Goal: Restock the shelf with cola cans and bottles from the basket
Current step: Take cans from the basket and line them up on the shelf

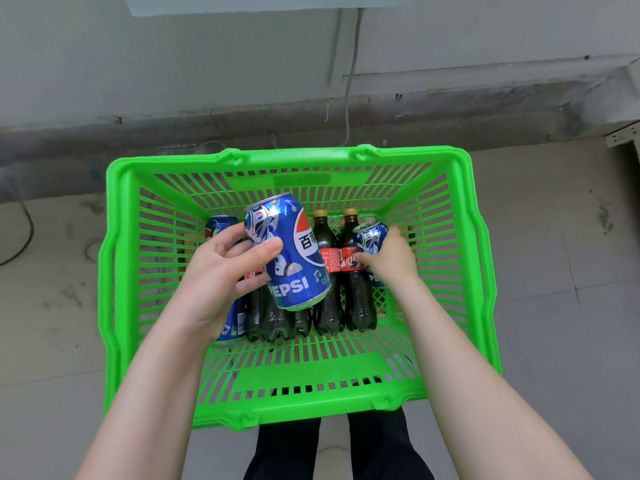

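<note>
Pepsi can (289,254), glossy blue with red-white logo, gripped in my left hand (218,275) over basket (294,162) centre; my right hand (393,263) curls round second can (370,237) at 3 o'clock, beside cola bottles (325,244)

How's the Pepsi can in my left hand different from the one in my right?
The left can, held by the left hand, is raised above the bottles; the right can, gripped by the right hand, lies low in the basket beside them. The left can shows its logo; the right can is half hidden by the hand. Both are blue Pepsi cans.
</note>
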